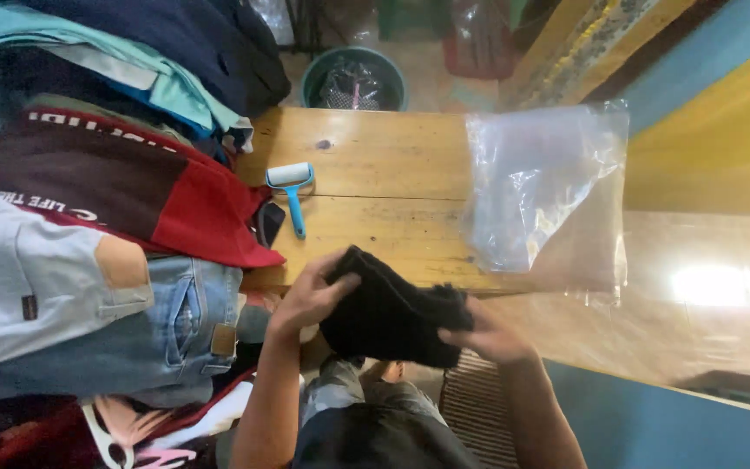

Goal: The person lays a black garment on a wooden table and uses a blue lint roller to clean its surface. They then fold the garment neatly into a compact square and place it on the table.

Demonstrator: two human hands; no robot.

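I am holding a black cloth (392, 313) between both hands, long axis running across: left hand (310, 295) gripping its upper corner, right hand (488, 334) pinching its lower edge, bag (544, 200) just beyond right.

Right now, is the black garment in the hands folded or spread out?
Folded: the black garment is a compact bundle gripped between the left hand and right hand.

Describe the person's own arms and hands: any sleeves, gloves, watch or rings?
Both forearms are bare up to the bottom edge of the picture, with no sleeve in view. The left hand and right hand wear no gloves. No watch, bracelet or ring shows on either. Both arms are slim.
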